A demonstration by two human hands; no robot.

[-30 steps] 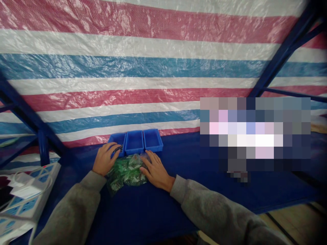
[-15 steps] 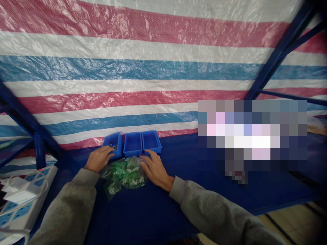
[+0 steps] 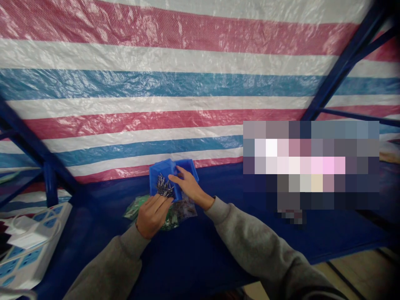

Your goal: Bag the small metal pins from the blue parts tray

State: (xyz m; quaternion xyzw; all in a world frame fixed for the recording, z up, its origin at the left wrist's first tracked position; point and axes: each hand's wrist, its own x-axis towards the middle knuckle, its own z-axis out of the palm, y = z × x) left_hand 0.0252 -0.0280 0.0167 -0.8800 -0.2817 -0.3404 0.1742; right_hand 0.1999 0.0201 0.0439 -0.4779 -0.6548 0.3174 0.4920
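My left hand (image 3: 153, 214) grips the front edge of a blue bin (image 3: 154, 171), its fingers bent over the rim. Dark metal screws (image 3: 164, 186) lie heaped inside the bin, which tips toward me. At the bin's right wall is my right hand (image 3: 189, 185), thumb and fingers apart, the thumb reaching over the rim; whether it presses on the wall I cannot tell. Clear plastic bags with green contents (image 3: 170, 218) lie below the bin, partly covered by my left hand. Another blue bin (image 3: 190, 166) stands behind on the right, mostly hidden.
A blue table surface (image 3: 187, 258) spreads around my hands. White power strips (image 3: 40, 250) with cables lie at the left edge. A striped plastic sheet (image 3: 187, 87) hangs behind, between blue metal posts (image 3: 337, 75). Part of the right side is blurred out by pixel blocks.
The bin of screws has moved from the left of the row to the right, in front of the other bins, with my left hand on it. My right hand has risen slightly.
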